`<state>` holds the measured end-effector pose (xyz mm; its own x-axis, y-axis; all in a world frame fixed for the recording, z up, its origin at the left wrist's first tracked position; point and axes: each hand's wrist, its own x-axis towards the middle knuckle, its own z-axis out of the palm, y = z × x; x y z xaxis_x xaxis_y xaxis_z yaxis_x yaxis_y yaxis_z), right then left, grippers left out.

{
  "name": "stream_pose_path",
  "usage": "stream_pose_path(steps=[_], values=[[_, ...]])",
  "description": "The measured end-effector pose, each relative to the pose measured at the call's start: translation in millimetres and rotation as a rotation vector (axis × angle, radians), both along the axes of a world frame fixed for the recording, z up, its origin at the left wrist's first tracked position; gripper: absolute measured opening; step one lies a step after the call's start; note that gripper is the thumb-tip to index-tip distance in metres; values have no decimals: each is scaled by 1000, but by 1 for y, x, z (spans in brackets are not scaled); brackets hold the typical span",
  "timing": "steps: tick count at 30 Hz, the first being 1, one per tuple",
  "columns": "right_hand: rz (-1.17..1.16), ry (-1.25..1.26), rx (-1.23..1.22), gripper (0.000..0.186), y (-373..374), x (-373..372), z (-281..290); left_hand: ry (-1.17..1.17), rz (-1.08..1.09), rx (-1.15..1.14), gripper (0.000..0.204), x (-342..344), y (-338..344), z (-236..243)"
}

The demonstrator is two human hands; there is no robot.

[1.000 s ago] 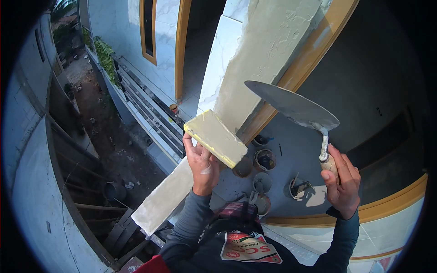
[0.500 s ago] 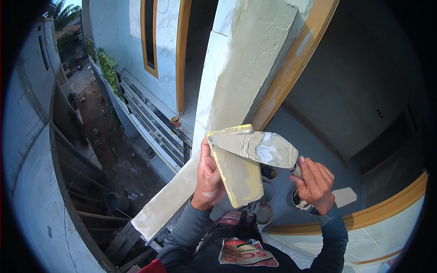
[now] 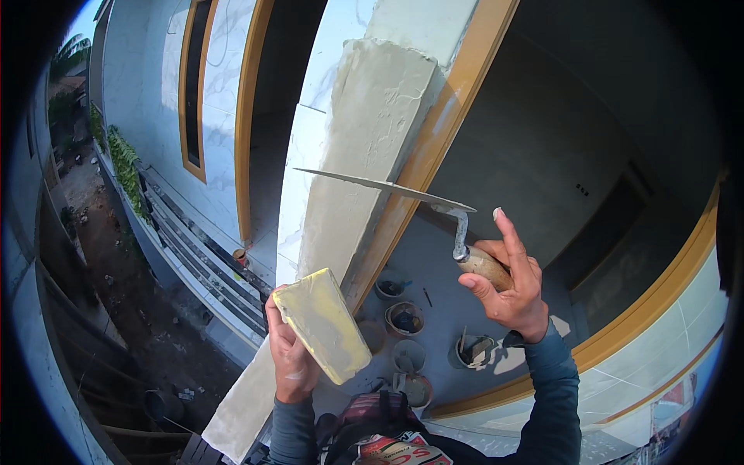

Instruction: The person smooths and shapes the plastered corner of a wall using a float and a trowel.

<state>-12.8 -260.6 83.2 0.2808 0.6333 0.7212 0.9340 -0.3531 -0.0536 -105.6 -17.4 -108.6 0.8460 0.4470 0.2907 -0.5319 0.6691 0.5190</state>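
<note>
My left hand grips a rectangular yellow block or float smeared with grey paste. My right hand holds a trowel by its wooden handle, with the index finger raised off it. The trowel's metal blade is horizontal, above and right of the float, in front of a column coated with grey plaster. A pale orange wooden frame runs along the column's right side.
Several buckets stand on the floor below. A narrow ledge runs under my left arm. Left are a balcony railing, a dirt passage far below and a grey wall. An orange-trimmed curved edge borders the right.
The trowel blade was resting across the float half a second ago; it is now lifted away, up and right. The float has moved left and down, and the view has shifted.
</note>
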Motion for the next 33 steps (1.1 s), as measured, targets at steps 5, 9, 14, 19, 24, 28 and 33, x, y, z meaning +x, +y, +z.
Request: stream_pose_path(steps=[5,9,14,19,24,28,33], values=[[-2,18,3,68,7,-3,5,1,41,-32,77,-1,3,-8],[-124,168,-139,53,0,-27,29,30,81,-62,76,-3,6,-19],[-328,415,-167,34,1,-60,64,38,111,-102,76,-4,7,-26],[-420,387,-33,32,9,-62,85,31,85,-116,80,2,7,-30],[-467,327,-41,31,21,-57,93,46,78,-115,82,8,6,-35],[-486,377,-63,29,30,-50,89,68,69,-123,84,6,6,-37],[-431,334,-84,28,25,-40,80,36,57,-144,80,4,0,-23]])
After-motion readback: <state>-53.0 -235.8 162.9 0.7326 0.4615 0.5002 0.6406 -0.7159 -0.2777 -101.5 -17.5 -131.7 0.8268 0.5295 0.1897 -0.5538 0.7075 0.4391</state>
